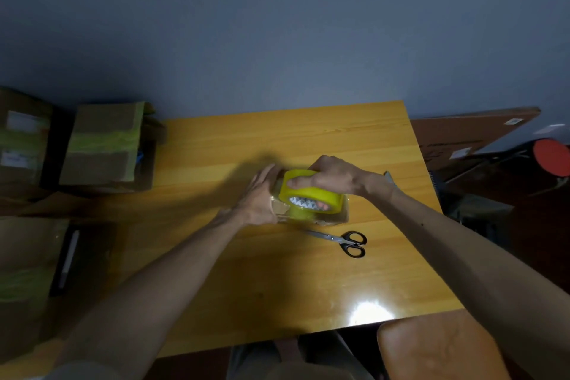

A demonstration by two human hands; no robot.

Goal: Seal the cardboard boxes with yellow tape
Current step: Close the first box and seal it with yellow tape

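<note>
**Right hand** (334, 177): forearm comes in from 4 o'clock, wrist bent down. Fingers clamped over top of yellow tape roll (311, 191), thumb across its outer band. Fingertips on far side hidden.

**Left hand** (258, 198): forearm comes in from 7 o'clock. Fingers straight, close together, laid flat vs. left side of small box (334, 219). Thumb not visible.

**Tape roll**: approx. centre of bench (216, 256), on top of small box, tilted, core facing camera. Short yellow strip runs down box's near face.

**Small box**: mostly covered by roll + hands. Only near face and rt corner show; flap state can't be made out.

**Scissors** (345, 242): black handles, flat on bench at 5 o'clock of box, blade tips near its edge.

**Taped boxes** (105, 145): off bench at 9–10 o'clock, yellow bands, dim. More boxes cut off by left edge.
</note>
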